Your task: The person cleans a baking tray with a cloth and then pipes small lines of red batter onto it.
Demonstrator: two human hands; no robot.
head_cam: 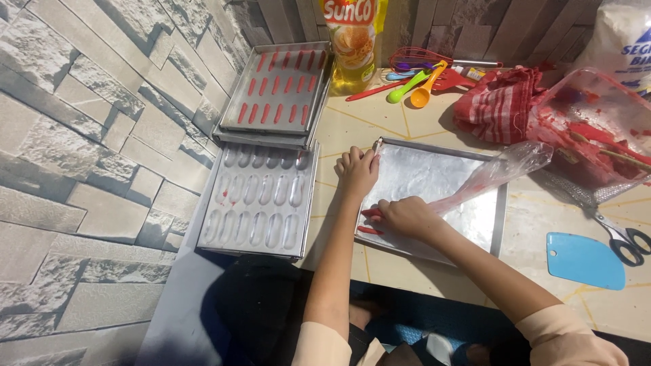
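Two hands work a flat metal tray (468,217): left hand (357,169) grips its corner, right hand (405,215) squeezes a crinkly plastic bag (495,173), leaving red strips (369,230).

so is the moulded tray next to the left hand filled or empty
Empty: the moulded tray shows bare shiny oval hollows, while the tray leaning on the wall has red strips in its hollows.

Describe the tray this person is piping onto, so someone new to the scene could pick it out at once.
On the pale tiled floor, three metal trays lie between the stone-pattern wall and a red-smeared plastic bag. The flat baking tray is the rightmost; the left hand grips its far corner while the right hand squeezes a clear piping bag over it. Unlike the moulded tray and filled tray, it has no oval hollows.
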